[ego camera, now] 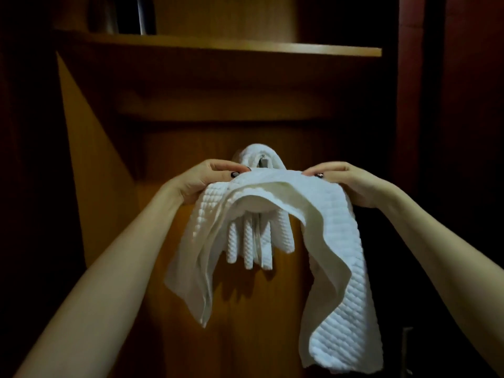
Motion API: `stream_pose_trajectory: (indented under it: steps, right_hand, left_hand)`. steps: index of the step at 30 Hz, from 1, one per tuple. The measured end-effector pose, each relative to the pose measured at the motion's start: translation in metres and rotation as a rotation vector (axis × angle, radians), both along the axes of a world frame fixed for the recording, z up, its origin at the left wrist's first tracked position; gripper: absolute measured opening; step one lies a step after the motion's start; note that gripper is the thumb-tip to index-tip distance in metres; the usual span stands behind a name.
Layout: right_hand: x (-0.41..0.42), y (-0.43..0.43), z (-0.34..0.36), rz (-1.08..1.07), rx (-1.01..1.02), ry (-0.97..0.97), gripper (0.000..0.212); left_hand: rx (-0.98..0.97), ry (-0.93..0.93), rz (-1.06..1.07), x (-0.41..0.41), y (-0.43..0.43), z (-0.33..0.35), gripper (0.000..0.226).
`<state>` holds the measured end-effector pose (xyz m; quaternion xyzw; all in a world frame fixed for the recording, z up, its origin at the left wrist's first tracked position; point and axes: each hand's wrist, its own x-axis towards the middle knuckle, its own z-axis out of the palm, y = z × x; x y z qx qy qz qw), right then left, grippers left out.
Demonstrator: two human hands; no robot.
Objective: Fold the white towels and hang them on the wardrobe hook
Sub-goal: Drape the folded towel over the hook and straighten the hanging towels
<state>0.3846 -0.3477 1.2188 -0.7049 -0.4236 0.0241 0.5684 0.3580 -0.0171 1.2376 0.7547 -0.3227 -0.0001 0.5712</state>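
Note:
A folded white waffle-textured towel (pixel 335 241) hangs between my two hands in front of the wardrobe back panel. My left hand (pixel 201 181) grips its left upper edge and my right hand (pixel 351 184) grips its right upper edge, thumbs on top. Its ends droop down, the right end lower. Behind it, other white towels (pixel 256 238) hang over a small metal hook (pixel 263 160) on the wooden panel; the hook's tip shows just above the held towel.
A wooden shelf (pixel 245 49) runs across above the hook, with a dark object (pixel 122 15) standing on it at the left. The wardrobe's side wall (pixel 90 165) slants at the left. Dark space lies to the right.

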Motion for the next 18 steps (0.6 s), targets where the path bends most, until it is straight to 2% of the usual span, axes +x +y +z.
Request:
stream_pose_trajectory:
  steps: [3, 5, 7, 9, 11, 14, 18]
  right_hand:
    - [0.028, -0.006, -0.003, 0.098, -0.046, 0.09, 0.037]
    - [0.045, -0.007, -0.007, 0.123, -0.052, 0.107, 0.033]
    - [0.063, -0.005, -0.006, 0.074, -0.076, -0.001, 0.03]
    - [0.077, -0.005, 0.001, -0.038, -0.114, -0.195, 0.037]
    - [0.087, -0.007, 0.014, -0.11, -0.036, -0.319, 0.037]
    - [0.102, -0.007, 0.04, -0.115, 0.185, -0.31, 0.038]
    - [0.133, 0.007, 0.069, -0.153, 0.218, -0.327, 0.031]
  left_hand:
    - [-0.032, -0.093, 0.027, 0.023, 0.01, 0.012, 0.049]
    - [-0.016, -0.117, 0.022, 0.036, 0.012, 0.017, 0.048]
    - [0.012, -0.138, 0.053, 0.051, 0.013, 0.024, 0.05]
    - [0.038, -0.156, 0.071, 0.065, 0.013, 0.031, 0.049]
    - [0.04, -0.171, 0.073, 0.079, 0.015, 0.038, 0.044]
    - [-0.007, -0.207, 0.102, 0.096, 0.014, 0.057, 0.017]
    - [-0.035, -0.267, 0.157, 0.119, 0.021, 0.085, 0.027]
